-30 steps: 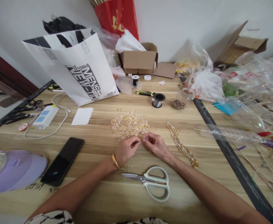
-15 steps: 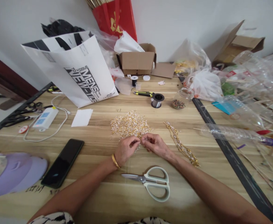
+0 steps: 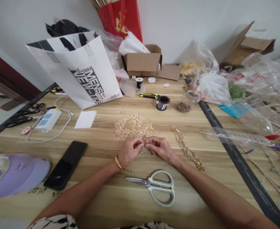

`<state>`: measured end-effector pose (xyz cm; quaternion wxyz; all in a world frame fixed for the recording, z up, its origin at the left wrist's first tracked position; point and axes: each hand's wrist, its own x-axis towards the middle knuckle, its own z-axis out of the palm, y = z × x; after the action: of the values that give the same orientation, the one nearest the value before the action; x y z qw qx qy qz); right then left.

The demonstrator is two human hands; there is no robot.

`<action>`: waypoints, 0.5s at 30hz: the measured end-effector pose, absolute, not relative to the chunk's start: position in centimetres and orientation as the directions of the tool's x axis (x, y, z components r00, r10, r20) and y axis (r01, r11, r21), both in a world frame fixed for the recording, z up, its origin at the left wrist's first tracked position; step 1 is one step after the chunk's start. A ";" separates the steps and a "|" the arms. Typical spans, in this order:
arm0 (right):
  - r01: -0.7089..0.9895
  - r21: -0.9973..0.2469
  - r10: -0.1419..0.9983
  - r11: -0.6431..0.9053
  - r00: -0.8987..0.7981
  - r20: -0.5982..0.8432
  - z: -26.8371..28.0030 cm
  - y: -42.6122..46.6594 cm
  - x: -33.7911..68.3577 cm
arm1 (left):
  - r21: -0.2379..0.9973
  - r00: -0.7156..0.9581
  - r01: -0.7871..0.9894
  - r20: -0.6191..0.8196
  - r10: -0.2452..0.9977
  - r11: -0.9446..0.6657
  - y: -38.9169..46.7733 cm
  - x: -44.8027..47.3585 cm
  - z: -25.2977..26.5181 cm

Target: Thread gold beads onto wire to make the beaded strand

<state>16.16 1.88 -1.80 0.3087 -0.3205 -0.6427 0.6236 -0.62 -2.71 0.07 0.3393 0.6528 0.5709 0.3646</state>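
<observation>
My left hand (image 3: 130,149) and my right hand (image 3: 160,148) meet at the fingertips, each closed in a pinch. What lies between the fingers is too small to make out. Just beyond them spreads a loose pile of small gold and silver beads (image 3: 133,125). A short bit of silvery beaded strand (image 3: 141,151) shows below the fingertips. Several gold and silver beaded strands (image 3: 187,148) lie bundled to the right of my right hand. Nearer to me rest scissors (image 3: 151,182) with pale green handles, their blades together and pointing left.
A black phone (image 3: 65,165) and a white power strip (image 3: 48,120) lie on the left. Behind the beads are a wire spool (image 3: 162,103), a yellow-black cutter (image 3: 148,95) and a glass jar (image 3: 189,101). A white paper bag (image 3: 75,73) stands at back left; plastic bottles (image 3: 256,105) crowd the right.
The view has shifted slightly, so the things on the table appear a little to the right. Both hands keep almost the same pinched pose, fingertips together.
</observation>
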 end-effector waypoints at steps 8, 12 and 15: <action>0.120 -0.981 0.771 0.154 -0.635 0.043 -1.8 1.9 16.4 | 0.920 0.107 0.389 0.011 0.994 -0.052 -2.6 -0.7 0.0; 0.109 -0.986 0.753 0.130 -0.658 0.026 -1.6 2.0 16.5 | 0.926 0.113 0.372 0.017 0.993 -0.058 -2.5 -0.7 -0.1; 0.090 -0.991 0.739 0.103 -0.673 0.016 -1.5 2.0 16.5 | 0.890 0.120 0.439 0.080 0.990 -0.125 -2.6 -0.7 -0.1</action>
<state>16.51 2.02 -1.51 0.2711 -0.2999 -0.6913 0.5989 -0.72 -2.58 -0.13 0.3692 0.6509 0.5488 0.3726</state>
